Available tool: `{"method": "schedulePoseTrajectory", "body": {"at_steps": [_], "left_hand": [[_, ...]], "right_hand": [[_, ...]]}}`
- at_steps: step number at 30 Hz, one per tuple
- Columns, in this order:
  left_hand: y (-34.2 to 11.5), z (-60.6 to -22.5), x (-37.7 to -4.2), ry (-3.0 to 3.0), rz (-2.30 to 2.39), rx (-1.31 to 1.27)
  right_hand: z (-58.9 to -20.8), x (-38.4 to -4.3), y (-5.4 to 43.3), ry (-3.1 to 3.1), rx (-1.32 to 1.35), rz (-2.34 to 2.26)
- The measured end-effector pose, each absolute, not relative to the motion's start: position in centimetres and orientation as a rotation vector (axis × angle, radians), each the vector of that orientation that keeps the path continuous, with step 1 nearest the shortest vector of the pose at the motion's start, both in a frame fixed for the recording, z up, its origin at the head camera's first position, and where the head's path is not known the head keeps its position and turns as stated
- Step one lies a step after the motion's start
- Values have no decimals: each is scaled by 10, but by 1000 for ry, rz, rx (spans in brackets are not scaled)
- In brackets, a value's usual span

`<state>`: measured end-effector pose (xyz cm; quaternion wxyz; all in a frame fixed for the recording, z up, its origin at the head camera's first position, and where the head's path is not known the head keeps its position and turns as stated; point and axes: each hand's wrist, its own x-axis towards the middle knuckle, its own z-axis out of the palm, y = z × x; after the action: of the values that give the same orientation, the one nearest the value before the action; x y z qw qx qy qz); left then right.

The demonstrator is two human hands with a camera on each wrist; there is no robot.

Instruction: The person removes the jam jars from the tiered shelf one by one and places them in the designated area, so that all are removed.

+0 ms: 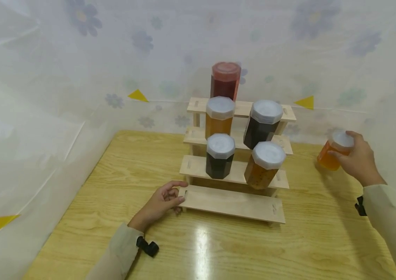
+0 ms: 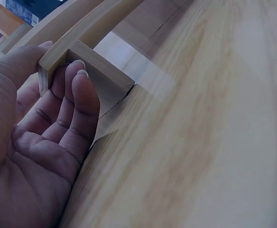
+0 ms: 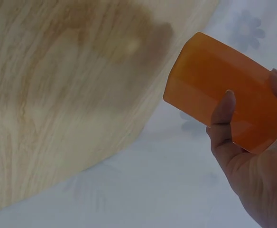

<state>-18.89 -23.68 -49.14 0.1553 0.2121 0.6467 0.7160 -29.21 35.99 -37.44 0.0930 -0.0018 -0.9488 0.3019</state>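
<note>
Beige sleeves (image 1: pixel 390 221) enter at the lower left and lower right of the head view. At lower centre, the left hand (image 1: pixel 159 204) grips the left end of a four-tier, pale wooden rack's (image 1: pixel 233 202) bottom shelf, fingers curled round it. At the right of the frame, the right hand (image 1: pixel 362 159) holds a faceted, clear jar of orange contents with a white lid (image 1: pixel 329 156), thumb and fingers closed round it. On the rack's upper three tiers, at centre, stand five more faceted jars (image 1: pixel 219 165), their contents red, orange, dark and speckled brown.
</note>
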Motion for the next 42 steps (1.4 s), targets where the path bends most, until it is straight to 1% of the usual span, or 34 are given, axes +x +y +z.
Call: {"method": "schedulePoseTrajectory", "body": {"at_steps": [18,33,42], "left_hand": [[-238,-493,-188,1863,2041,563],[-237,-494,-190,1860,2046,584],[-237,-495,-189,1850,2042,554]], "right_hand": [[-384,-293,367,-2855,-31,955],[-398,-306,367,-2836,-16,1026],[-402,-307,367,-2844,-26,1035]]}}
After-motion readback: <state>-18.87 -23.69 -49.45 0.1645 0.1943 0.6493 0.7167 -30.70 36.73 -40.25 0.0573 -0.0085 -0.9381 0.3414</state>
